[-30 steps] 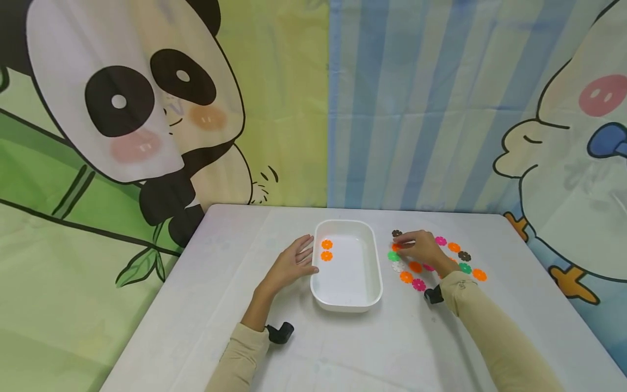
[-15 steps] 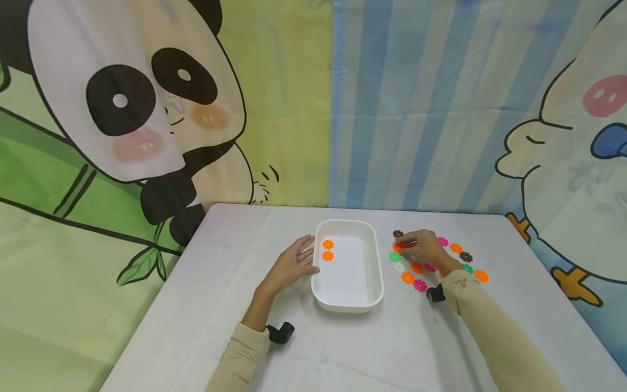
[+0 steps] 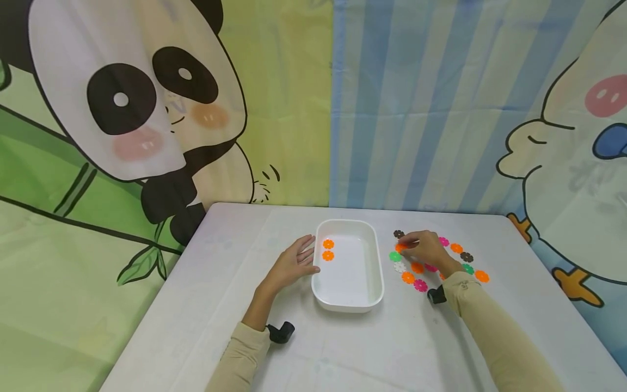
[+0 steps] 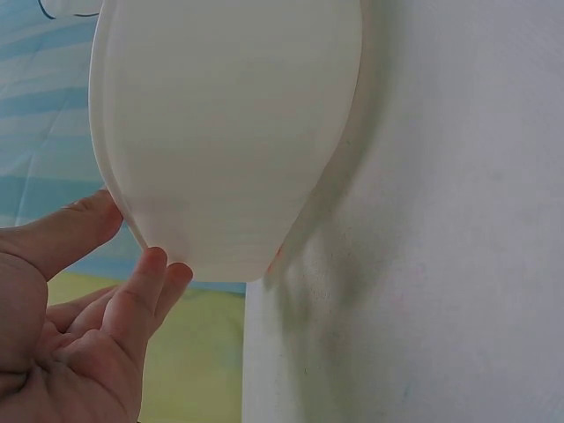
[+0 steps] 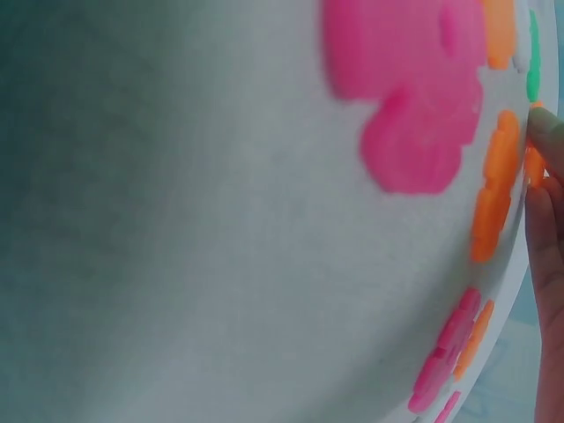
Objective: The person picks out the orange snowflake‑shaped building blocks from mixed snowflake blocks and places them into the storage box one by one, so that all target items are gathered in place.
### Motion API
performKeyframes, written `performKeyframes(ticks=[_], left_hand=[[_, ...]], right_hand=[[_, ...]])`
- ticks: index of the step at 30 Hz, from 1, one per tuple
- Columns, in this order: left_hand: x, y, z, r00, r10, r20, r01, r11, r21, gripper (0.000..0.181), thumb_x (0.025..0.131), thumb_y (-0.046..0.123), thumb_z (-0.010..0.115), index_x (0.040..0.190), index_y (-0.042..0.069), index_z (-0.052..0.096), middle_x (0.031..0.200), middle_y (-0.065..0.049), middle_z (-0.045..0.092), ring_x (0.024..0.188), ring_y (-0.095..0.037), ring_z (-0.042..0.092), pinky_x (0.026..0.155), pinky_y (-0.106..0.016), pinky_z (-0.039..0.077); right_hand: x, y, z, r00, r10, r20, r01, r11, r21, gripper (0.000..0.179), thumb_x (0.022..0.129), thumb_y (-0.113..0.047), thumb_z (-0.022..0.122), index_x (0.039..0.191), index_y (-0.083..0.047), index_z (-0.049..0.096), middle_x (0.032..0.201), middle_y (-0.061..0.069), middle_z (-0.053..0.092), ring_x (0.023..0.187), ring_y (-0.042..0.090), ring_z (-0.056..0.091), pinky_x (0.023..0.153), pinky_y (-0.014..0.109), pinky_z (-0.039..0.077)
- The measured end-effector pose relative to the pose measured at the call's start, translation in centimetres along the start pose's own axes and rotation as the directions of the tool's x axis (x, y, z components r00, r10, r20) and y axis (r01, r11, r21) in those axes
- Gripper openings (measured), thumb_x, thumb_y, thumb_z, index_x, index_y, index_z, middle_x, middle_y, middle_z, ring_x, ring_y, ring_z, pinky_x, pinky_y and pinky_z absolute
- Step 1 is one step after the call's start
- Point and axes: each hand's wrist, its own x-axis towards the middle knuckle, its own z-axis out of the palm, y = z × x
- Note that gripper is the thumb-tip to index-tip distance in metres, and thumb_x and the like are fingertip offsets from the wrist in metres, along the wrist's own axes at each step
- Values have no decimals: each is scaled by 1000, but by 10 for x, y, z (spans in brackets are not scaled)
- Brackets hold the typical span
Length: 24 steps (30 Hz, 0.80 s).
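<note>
My left hand (image 3: 293, 263) is at the left side of a white plastic tray (image 3: 348, 302), fingers spread. In the left wrist view its thumb (image 4: 92, 225) touches the rim and its fingertips lie against the outer wall. Two orange flower-shaped pieces (image 3: 328, 250) lie inside the tray. To the right of the tray, my right hand (image 3: 425, 250) pinches another orange flower-shaped piece (image 3: 399, 247) between thumb and finger, low over the table. Around that hand lie a dark brown piece (image 3: 399, 234), a green piece (image 3: 394, 256) and a white piece (image 3: 399, 267).
More flat flower-shaped pieces are spread on the white table (image 3: 313, 348), among them a pink one (image 3: 420, 285), a teal one (image 3: 467, 269) and an orange one (image 3: 482, 276). Behind the table hangs a cartoon-printed curtain (image 3: 289, 109). A black wrist camera (image 3: 281, 332) is on the left wrist.
Both hands keep nearly the same places; the right hand stays on the orange piece. The whole head view has shifted very slightly.
</note>
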Motion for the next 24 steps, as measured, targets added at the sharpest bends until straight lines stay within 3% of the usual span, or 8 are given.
performKeyframes(ticks=[4,12,19,24], left_hand=[[0,-1,0,1000,2,6,-2,1000,-4,93,75,-3,81,152,3,28,155,-8,35,135,-25,44,100,-26,47],[-1,2,0,1000,12,5,-12,1000,2,91,76,-4,80,151,4,30,154,-7,35,135,-28,43,100,-27,47],[-1,2,0,1000,16,8,-16,1000,-7,90,76,-6,79,151,4,30,154,-8,35,135,-30,43,100,-27,47],[-2,2,0,1000,22,13,-22,1000,-6,91,76,-3,81,151,3,30,154,-9,35,135,-29,43,100,-27,47]], right_hand=[[-1,-1,0,1000,-7,-9,7,1000,-8,35,84,-16,78,118,-11,71,117,12,66,103,31,61,83,38,59],[-3,-2,1,994,-95,-53,93,994,-50,34,83,-15,78,114,-7,71,114,13,67,102,32,63,86,44,58],[-4,-3,1,998,-61,0,61,994,-92,37,84,-16,75,120,-8,70,122,15,65,107,33,61,80,37,60],[-4,-8,-2,997,-78,25,81,987,-140,35,82,-12,76,116,-8,72,120,17,65,106,34,60,82,40,60]])
